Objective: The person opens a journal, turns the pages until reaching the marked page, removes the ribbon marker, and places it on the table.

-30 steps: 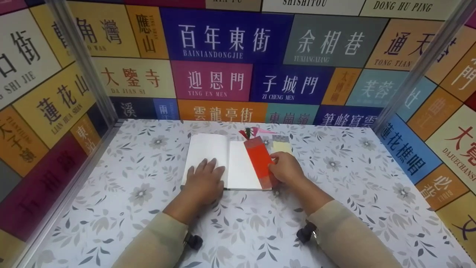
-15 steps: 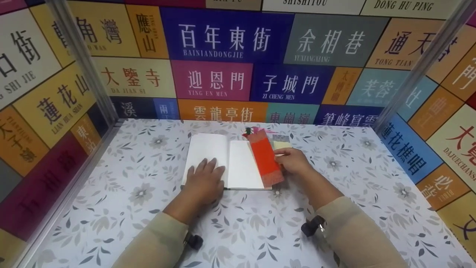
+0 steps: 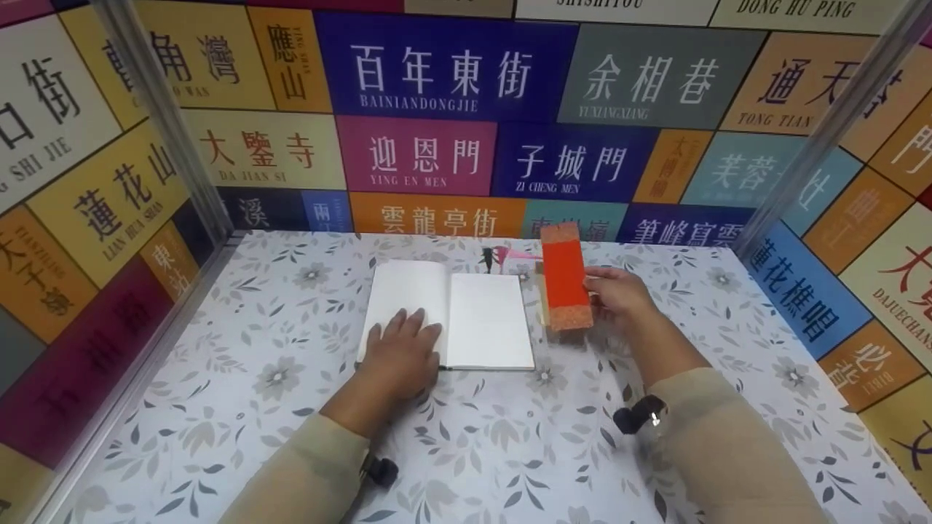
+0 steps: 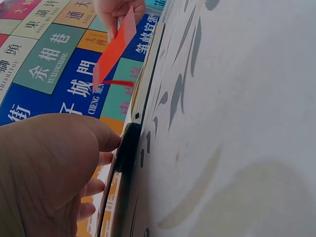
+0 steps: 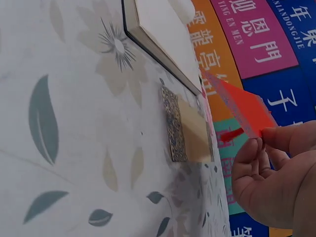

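Note:
A red bookmark [image 3: 566, 273] with speckled pinkish ends is pinched between the thumb and fingers of my right hand [image 3: 619, 295], raised above the table right of the notebook. Its red tassel [image 5: 232, 135] shows in the right wrist view. An open notebook [image 3: 488, 320] with blank white pages lies in front of me. My left hand [image 3: 402, 353] rests on its left page with fingers extended; in the left wrist view the thumb lies at the notebook's near edge. A pale yellow bookmark [image 5: 195, 133] with a dark patterned end lies on the table, mostly hidden behind the red one in the head view.
A dark tassel [image 3: 487, 258] and a pink tassel [image 3: 502, 256] lie just beyond the notebook. The table [image 3: 218, 407] has a white leaf-and-flower cover. Panels with coloured sign blocks [image 3: 444, 69] stand at the back and both sides.
My right hand has lifted the red bookmark off the notebook's right page and carried it right, turning it more upright. The right page is now uncovered. My left hand has stayed in place.

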`<action>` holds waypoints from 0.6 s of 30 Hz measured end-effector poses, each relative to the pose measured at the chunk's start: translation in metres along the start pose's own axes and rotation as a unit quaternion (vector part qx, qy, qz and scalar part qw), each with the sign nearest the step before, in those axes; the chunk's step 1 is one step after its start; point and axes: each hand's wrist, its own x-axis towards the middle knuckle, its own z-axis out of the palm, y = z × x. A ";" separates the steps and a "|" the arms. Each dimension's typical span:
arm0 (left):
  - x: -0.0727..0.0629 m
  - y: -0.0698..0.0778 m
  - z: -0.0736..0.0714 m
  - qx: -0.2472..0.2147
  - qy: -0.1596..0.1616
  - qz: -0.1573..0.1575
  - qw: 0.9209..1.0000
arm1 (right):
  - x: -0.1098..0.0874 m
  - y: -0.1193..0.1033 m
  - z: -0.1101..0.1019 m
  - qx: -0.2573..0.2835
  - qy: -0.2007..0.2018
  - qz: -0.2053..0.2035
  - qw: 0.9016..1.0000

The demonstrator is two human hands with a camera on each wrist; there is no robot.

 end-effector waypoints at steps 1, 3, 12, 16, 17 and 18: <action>0.000 0.000 0.000 0.000 0.000 0.000 1.000 | 0.002 0.000 -0.004 0.017 0.003 0.004 1.000; 0.000 0.000 0.000 -0.002 -0.002 -0.002 1.000 | 0.005 -0.001 -0.011 0.042 0.009 0.011 0.999; 0.003 0.000 0.003 0.001 -0.012 -0.010 1.000 | 0.021 -0.008 -0.040 0.047 0.060 0.022 0.997; 0.004 -0.001 0.004 0.002 -0.012 -0.008 1.000 | 0.027 -0.003 -0.049 0.053 0.058 0.037 0.996; 0.004 -0.001 0.004 0.003 -0.012 -0.008 1.000 | 0.028 -0.001 -0.050 0.053 0.054 0.040 0.996; 0.004 -0.002 0.004 0.002 -0.012 -0.007 1.000 | 0.029 0.002 -0.051 0.050 0.051 0.043 0.997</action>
